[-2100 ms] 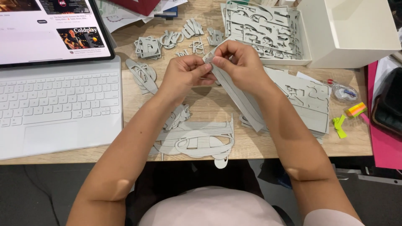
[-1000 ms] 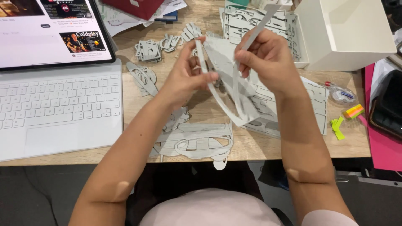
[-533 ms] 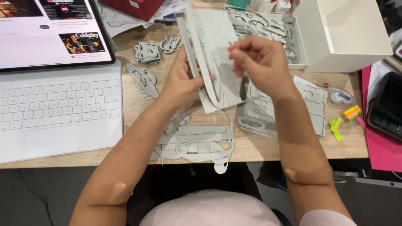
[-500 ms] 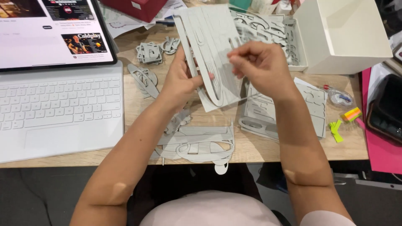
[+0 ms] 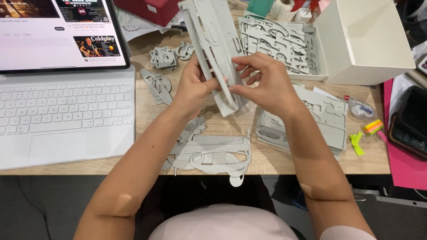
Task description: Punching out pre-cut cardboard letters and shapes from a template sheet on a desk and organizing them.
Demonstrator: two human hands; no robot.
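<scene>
We see a grey die-cut cardboard sheet (image 5: 209,42), long and narrow, with slots and part outlines punched through it, lifted off the desk and tilted so that its long axis runs from about eleven o'clock down to five o'clock. Its top end rises past the upper edge of the view, and its lower end sits near the middle of the scene, pinched between both hands. The sheet is turned partly edge-on to us, so one long cut strip shows along its left side, and the cutouts further in are hard to make out.
</scene>
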